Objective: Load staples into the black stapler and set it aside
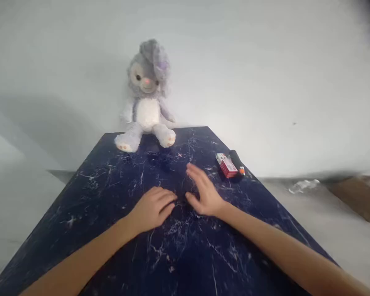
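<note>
Both of my hands are over the middle of a dark blue marbled table point(105, 197). My left hand point(156, 207) lies palm down with its fingers a little bent and holds nothing. Just to its right, my right hand point(205, 191) is turned on its side, thumb apart from the fingers, also with nothing in it. Beyond them a grey plush bunny point(148, 113) with a white belly sits at the table's far edge, against the wall. Nearest to my right hand is a small red and white box point(227, 165), with a dark cylindrical object point(235, 158) with an orange part beside it.
A pale wall point(249, 74) rises right behind the table. On the floor to the right lie a crumpled piece of clear plastic point(304, 186) and a flat brown piece point(357, 197) that looks like cardboard.
</note>
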A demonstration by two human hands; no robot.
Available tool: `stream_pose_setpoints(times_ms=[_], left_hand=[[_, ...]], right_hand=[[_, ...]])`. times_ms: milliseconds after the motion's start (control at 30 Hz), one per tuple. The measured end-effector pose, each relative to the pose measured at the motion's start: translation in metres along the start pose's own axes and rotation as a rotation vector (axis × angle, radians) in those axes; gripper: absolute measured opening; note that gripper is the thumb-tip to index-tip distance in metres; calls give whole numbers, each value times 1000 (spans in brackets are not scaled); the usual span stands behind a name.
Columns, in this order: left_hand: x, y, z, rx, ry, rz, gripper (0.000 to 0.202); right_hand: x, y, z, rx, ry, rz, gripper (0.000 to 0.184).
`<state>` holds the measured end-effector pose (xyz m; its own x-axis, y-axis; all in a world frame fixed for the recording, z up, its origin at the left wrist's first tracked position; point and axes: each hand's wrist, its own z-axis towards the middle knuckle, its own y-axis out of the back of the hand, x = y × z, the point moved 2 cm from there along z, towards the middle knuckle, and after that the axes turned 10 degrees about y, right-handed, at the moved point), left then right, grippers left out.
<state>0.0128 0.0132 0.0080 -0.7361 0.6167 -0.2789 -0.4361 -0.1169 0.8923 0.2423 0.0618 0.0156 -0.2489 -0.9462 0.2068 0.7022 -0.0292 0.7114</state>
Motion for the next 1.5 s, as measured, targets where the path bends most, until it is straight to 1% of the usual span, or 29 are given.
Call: stream_pose_setpoints(times_ms=[33,100,133,167,233,300,367,433,500,533,633,700,800,900,933,1033,1167,1233,1300,1367,1433,1467,1500], left_hand=[[-3,-1,1,14,4,-8,23],[-6,-2,3,31,24,-12,23],[-6,-2,4,32,48,-19,24],[-6,-1,5,29,78,-26,28],[-5,-1,6,22,127,-20,41],[-2,-2,5,27,176,8,60],[2,-4,3,67,217,26,74],[6,-7,1,128,222,31,71],[9,-8,0,174,208,36,61],[9,-9,0,185,207,40,58],[9,-9,1,203,223,41,57],[9,-9,2,211,237,34,59],[8,-9,2,208,260,9,65],[8,-9,2,198,256,13,61],[8,-10,1,196,252,18,59],[9,-9,1,191,250,22,58],[8,-8,2,171,237,40,55],[6,-7,3,134,217,50,52],[3,-4,4,49,189,59,46],[0,1,3,-63,163,62,38],[0,6,-2,-154,146,53,33],[1,9,-6,-184,144,49,32],[3,13,-13,-204,152,49,31]], right_hand=[[1,-9,5,106,30,72,72],[3,-22,12,255,71,161,64],[3,-26,14,293,68,180,61],[3,-29,15,300,37,182,59],[2,-29,15,264,-11,135,59],[0,-26,12,185,-51,34,65],[-2,-24,9,119,-119,-59,71],[-6,-24,6,103,-190,-84,77],[-10,-26,4,124,-235,-58,84],[-11,-28,3,143,-238,-43,83],[-13,-31,3,207,-190,-34,66],[-13,-31,3,207,-189,-37,60],[-13,-29,3,183,-212,-28,62],[-11,-28,4,208,-158,-36,44],[-11,-28,4,213,-152,-39,41],[-13,-27,4,197,-173,-53,46],[-10,-29,4,204,-128,-83,41],[-8,-30,6,187,-123,-121,45],[-7,-26,7,136,-127,-201,49],[-11,-15,7,56,-141,-317,47],[-24,6,2,-52,-210,-439,46],[-35,21,-3,-124,-286,-499,49],[-47,38,-11,-201,-393,-554,53]])
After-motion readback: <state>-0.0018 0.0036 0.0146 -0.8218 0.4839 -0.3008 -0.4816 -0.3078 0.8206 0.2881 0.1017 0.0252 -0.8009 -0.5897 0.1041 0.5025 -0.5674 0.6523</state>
